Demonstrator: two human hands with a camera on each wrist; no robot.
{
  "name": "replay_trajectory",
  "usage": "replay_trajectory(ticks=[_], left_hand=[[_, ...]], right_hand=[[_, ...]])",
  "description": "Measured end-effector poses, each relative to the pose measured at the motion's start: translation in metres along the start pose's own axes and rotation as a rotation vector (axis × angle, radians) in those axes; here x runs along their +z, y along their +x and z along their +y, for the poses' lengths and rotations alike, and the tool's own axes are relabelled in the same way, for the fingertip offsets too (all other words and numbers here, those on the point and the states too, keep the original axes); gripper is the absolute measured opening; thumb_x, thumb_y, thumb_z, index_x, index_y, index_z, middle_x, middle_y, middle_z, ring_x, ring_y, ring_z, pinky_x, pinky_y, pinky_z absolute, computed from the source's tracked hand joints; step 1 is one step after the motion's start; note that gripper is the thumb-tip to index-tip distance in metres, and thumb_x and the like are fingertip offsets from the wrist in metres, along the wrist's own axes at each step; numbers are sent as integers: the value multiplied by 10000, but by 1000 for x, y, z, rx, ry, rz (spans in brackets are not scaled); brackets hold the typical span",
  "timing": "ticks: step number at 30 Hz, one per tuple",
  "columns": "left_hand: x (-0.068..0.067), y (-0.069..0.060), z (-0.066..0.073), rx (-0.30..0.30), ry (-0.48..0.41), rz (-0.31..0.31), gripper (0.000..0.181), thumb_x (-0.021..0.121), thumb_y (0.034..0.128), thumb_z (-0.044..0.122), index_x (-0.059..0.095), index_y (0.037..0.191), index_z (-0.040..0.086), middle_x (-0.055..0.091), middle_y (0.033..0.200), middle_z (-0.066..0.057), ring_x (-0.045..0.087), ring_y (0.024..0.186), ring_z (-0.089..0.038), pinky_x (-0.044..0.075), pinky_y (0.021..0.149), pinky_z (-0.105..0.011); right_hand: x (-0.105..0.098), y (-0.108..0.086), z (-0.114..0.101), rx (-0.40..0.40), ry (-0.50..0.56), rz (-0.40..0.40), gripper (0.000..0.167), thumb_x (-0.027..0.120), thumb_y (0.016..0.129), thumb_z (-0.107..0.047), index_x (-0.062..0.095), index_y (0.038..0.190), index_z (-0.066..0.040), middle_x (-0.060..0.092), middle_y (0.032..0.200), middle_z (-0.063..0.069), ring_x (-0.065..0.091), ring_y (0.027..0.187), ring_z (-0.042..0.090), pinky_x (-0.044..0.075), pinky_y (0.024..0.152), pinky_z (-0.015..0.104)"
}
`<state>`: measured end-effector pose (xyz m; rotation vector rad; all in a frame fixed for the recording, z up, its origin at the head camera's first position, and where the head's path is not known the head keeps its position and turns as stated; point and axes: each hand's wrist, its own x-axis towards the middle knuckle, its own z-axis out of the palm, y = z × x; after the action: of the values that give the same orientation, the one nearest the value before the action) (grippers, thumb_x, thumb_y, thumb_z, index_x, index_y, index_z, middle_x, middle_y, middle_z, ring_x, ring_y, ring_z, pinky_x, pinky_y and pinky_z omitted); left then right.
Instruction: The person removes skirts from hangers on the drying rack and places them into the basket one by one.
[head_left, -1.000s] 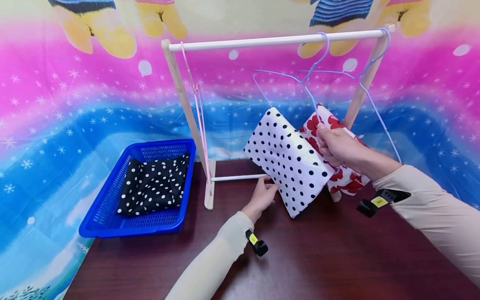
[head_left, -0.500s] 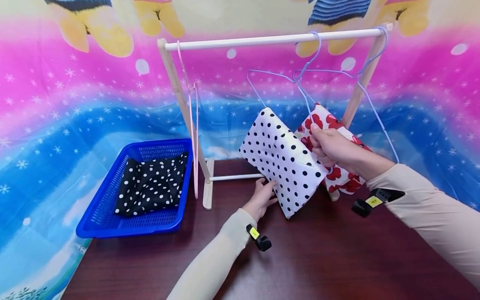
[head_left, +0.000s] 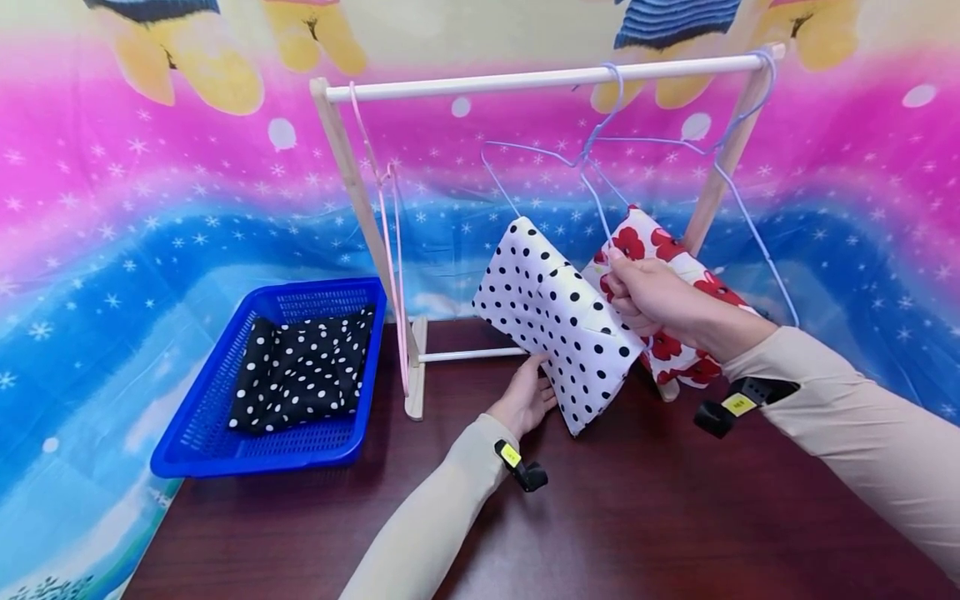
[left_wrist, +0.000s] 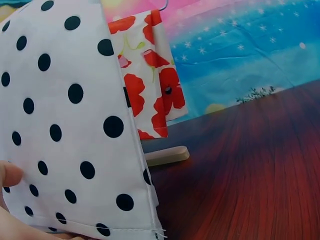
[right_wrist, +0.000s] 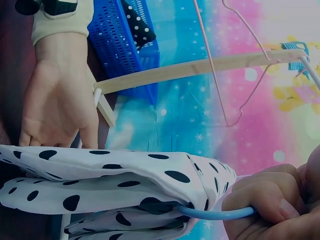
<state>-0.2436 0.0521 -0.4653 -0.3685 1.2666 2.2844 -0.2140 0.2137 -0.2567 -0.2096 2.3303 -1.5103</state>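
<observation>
My right hand (head_left: 648,296) grips the side arm of a pale blue clothes hanger (head_left: 596,196) hooked over the rack's top bar. Folded over that hanger is a white cloth with black dots (head_left: 555,321), hanging at a slant. At its lower left edge, my left hand (head_left: 522,400) touches the cloth with fingers extended, some of them hidden behind it. Seen from the right wrist, the cloth's layers (right_wrist: 125,180) hang over the blue wire (right_wrist: 217,214). Behind my right hand, a white cloth with red flowers (head_left: 686,350) hangs on another blue hanger (head_left: 750,212).
The wooden rack (head_left: 487,83) stands on a dark red-brown table (head_left: 600,517). A pink hanger (head_left: 397,275) hangs at its left end. Left of the rack, a blue basket (head_left: 255,462) holds a black cloth with white dots (head_left: 303,367). A printed backdrop (head_left: 187,225) surrounds the table.
The dotted cloth and its hanger have shifted a little left along the bar, with my right hand. My left hand's fingers have straightened at the cloth's edge. The pink hanger has swung.
</observation>
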Motion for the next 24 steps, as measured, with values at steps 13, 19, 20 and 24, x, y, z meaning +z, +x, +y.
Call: replay_trajectory(ticks=[13,19,20,24], left_hand=[[-9,10,-8,-12,-131,0,736,507,961,378,190,1548,68,329,1581,-307,338,1491,-411,264,1252,-498],[-13,6,-5,10,-168,10,655,512,976,324,257,1528,81,389,1571,-227,397,1461,-324,298,1242,-433],[-14,6,-5,21,-165,11,619,516,978,320,307,1514,91,424,1557,-192,427,1436,-294,315,1232,-412],[-20,8,-3,70,-151,19,462,530,977,289,492,1406,123,575,1433,-59,532,1295,-181,371,1181,-338]], right_hand=[[-3,2,1,15,-20,-4,556,284,1062,-571,310,704,-147,299,541,-60,274,425,84,210,436,253],[-4,3,3,12,-18,-5,558,284,1060,-573,310,702,-146,302,535,-55,273,423,89,198,442,276],[-4,4,3,8,-18,-6,559,285,1060,-573,313,702,-145,305,533,-54,273,422,89,199,440,275],[-5,6,3,6,-20,-2,562,285,1056,-584,314,706,-145,301,534,-57,267,427,87,181,453,293]])
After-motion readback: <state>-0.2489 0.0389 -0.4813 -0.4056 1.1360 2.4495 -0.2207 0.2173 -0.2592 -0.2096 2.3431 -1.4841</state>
